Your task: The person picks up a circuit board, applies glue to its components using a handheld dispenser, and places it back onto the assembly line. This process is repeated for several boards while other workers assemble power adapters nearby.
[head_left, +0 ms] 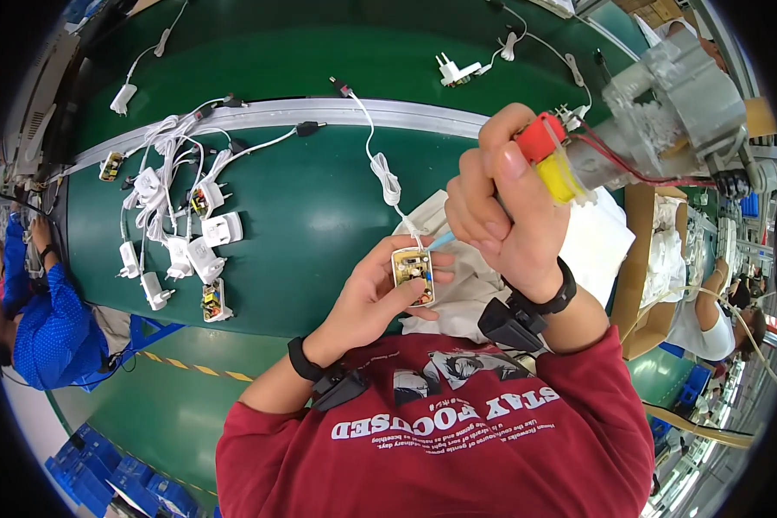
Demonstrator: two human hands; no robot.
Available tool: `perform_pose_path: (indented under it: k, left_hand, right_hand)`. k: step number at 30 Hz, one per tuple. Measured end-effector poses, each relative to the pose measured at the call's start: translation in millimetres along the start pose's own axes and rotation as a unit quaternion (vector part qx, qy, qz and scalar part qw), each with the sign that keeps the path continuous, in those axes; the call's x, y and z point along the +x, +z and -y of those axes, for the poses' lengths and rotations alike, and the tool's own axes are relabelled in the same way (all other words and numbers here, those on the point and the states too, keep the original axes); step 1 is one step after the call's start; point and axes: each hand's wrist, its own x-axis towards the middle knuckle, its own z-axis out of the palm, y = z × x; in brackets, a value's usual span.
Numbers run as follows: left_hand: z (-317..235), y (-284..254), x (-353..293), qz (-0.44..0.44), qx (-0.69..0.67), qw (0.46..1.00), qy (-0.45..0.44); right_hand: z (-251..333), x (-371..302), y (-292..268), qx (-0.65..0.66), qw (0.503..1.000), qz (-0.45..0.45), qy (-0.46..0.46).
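Left hand (373,298) is curled around a small white charger shell with a yellow circuit board (413,275) sitting open-side-up in it, thumb along the lower edge and fingers wrapped behind, so it's closed on the part, held over the white cloth (600,242) in front of the chest. Right hand (501,194) is fisted tight on a hand tool with a red and yellow grip (551,160) (looks like a soldering iron or dispenser, can't say which), and its thin light-blue tip (440,241) points down-left, ending just at the top edge of the board. Red wires run from the tool's top toward a grey metal fixture (678,108) at upper right.

On the green conveyor belt (311,216) to the left there's a pile of white plug adapters with tangled white cables (181,216), a couple with boards showing. One more white cable (384,177) trails down the belt towards the held part. A lone white plug (457,71) lies on the far belt. Another person in a blue shirt (47,324) is at the left edge.
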Motion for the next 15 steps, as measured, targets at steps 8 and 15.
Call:
perform_pose_path:
  k: [8, 15]
  left_hand:
    - [-0.8, -2.2, 3.1, 0.015, -0.031, 0.999, -0.004]
    - [1.6, -6.3, 4.0, -0.014, -0.054, 0.998, -0.001]
  right_hand:
    - [0.0, 0.8, -1.5, 0.003, 1.000, 0.013, 0.008]
    - [7.6, -1.6, 1.2, 0.017, 1.000, 0.008, 0.018]
